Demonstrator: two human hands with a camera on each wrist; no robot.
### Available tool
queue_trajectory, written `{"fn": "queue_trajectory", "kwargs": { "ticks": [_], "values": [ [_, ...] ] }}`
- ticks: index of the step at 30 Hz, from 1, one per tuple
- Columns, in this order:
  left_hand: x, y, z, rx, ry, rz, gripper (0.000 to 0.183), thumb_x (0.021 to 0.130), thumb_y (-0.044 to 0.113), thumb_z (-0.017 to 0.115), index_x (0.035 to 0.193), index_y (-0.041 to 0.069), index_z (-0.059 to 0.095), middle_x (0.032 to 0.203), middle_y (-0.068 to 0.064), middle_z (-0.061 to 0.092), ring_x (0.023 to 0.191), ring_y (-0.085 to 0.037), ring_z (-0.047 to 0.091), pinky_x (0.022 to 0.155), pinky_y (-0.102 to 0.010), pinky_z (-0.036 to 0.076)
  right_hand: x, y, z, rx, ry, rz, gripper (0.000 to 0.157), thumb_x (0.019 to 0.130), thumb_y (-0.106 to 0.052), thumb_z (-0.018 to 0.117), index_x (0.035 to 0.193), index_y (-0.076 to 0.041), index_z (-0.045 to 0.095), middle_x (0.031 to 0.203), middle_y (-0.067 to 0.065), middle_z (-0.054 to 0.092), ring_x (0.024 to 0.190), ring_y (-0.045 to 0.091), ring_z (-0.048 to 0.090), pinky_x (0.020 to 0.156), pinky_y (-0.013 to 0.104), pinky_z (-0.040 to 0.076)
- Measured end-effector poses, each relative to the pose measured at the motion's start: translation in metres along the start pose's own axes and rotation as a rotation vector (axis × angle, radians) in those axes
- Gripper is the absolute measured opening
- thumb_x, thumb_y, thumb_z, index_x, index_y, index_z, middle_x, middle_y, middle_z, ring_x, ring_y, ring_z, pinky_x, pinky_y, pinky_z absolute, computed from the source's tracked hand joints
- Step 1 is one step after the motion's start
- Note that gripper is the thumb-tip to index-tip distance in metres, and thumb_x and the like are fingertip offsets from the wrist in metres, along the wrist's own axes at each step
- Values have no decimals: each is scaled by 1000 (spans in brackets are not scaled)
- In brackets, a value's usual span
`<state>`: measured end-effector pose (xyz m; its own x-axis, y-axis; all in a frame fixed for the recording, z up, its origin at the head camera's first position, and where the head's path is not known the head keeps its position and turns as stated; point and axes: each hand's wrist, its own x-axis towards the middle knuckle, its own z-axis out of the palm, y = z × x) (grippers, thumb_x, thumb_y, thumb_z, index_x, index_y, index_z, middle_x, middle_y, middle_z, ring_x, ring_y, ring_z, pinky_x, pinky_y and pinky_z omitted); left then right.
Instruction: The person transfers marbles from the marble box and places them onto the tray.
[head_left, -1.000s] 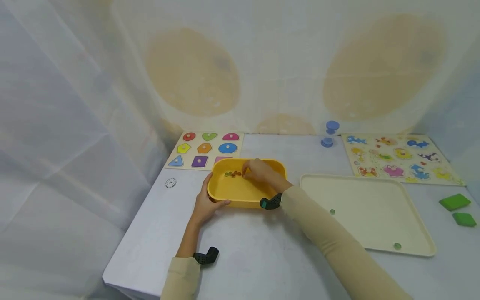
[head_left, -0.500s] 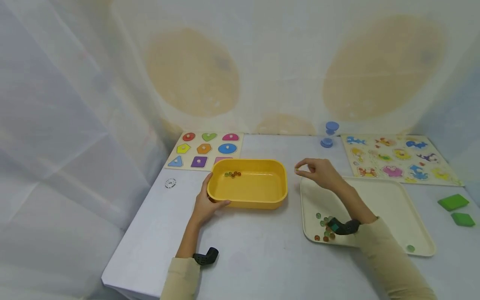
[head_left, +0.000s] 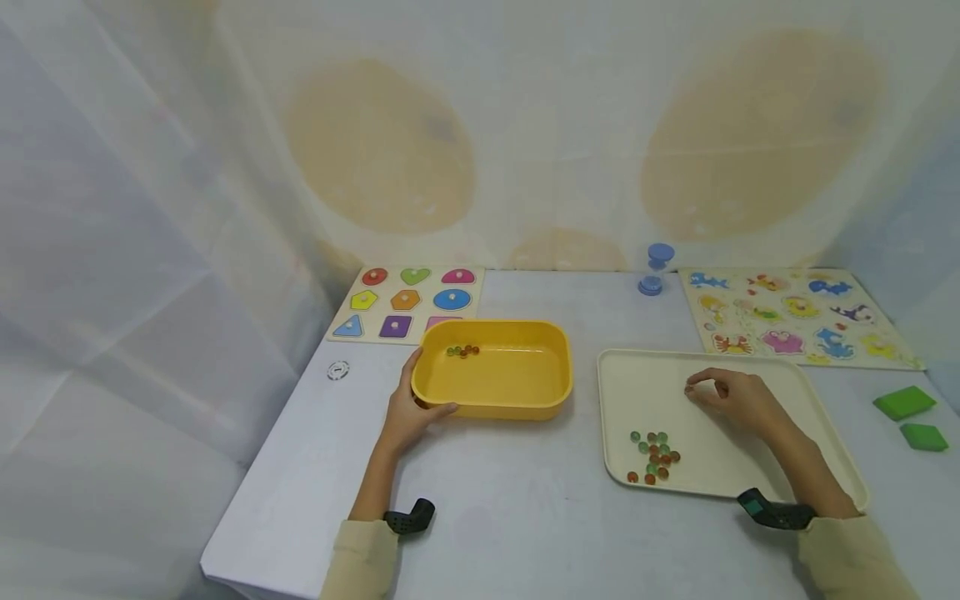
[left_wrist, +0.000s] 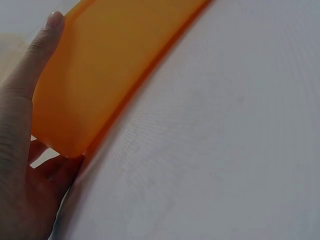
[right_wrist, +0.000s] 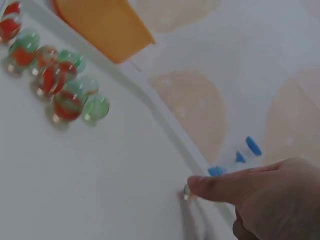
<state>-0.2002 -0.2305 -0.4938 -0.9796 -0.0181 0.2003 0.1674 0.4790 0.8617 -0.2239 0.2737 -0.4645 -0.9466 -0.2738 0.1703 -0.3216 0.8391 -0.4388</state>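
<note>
My left hand (head_left: 405, 417) grips the left end of a yellow bin (head_left: 491, 410), its thumb along the front rim; the left wrist view shows fingers against the bin's outer wall. Several small marbles (head_left: 463, 352) lie at the back left inside the bin. Above the cream tray (head_left: 622, 375), my right hand (head_left: 742, 404) pinches one marble (right_wrist: 187, 191) between thumb and forefinger, partly hidden by the fingers. A cluster of green and red-brown marbles (head_left: 654, 457) rests at the tray's front left, seen larger as glass marbles (right_wrist: 70, 102) in the right wrist view.
A shape puzzle board (head_left: 405, 304) lies behind the bin, and an animal puzzle board (head_left: 798, 317) behind the tray. Between them stands a blue sand timer (head_left: 655, 268). Two green blocks (head_left: 905, 402) sit at the right. A round printed mark (head_left: 338, 370) is on the white table.
My right hand has left the bin and moved right to over the tray, pinching a marble. The lone green marble at the tray's front right is out of sight now. My left hand stays put.
</note>
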Motion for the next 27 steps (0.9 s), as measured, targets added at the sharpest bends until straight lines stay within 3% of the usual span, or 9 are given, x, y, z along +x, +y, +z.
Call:
{"fn": "queue_trajectory", "kwargs": {
  "ticks": [5,12,16,20,24,27],
  "values": [
    [-1,0,-2,-3,13,-2,104,60,43,80,141,37,15,144,4,30,123,-17,39,101,-42,33,28,-29,3,71,79,-95,33,81,-32,64,105,-9,63,51,-6,34,43,6,25,38,22,25],
    [1,-1,0,-11,3,-12,103,61,44,79,141,38,14,143,7,31,123,-16,40,101,-41,34,101,-127,23,246,9,-219,30,81,-32,65,104,-13,65,51,-2,34,44,12,31,40,22,27],
    [0,-1,1,-2,5,-19,103,61,45,79,140,39,14,142,7,32,121,-16,41,100,-41,35,138,-177,53,311,-80,-299,28,82,-29,64,103,-11,66,52,-2,33,45,12,29,43,22,24],
    [-1,-2,0,-5,1,-6,102,62,40,80,141,38,15,144,2,31,122,-19,40,100,-44,34,165,-211,84,261,-215,-334,30,84,-27,63,107,-9,65,55,1,40,48,12,31,46,21,26],
    [1,-2,-1,-3,-8,-9,102,63,36,80,140,39,14,144,4,30,124,-17,39,101,-42,33,179,-227,107,193,-328,-298,29,84,-24,63,109,-10,64,76,5,62,60,14,45,57,22,40],
    [1,0,-2,-4,-22,-27,103,62,37,80,140,39,14,144,6,30,124,-15,38,102,-39,32,183,-229,120,163,-383,-256,28,84,-24,63,109,-11,64,99,5,65,79,17,54,74,25,47]
  ]
}}
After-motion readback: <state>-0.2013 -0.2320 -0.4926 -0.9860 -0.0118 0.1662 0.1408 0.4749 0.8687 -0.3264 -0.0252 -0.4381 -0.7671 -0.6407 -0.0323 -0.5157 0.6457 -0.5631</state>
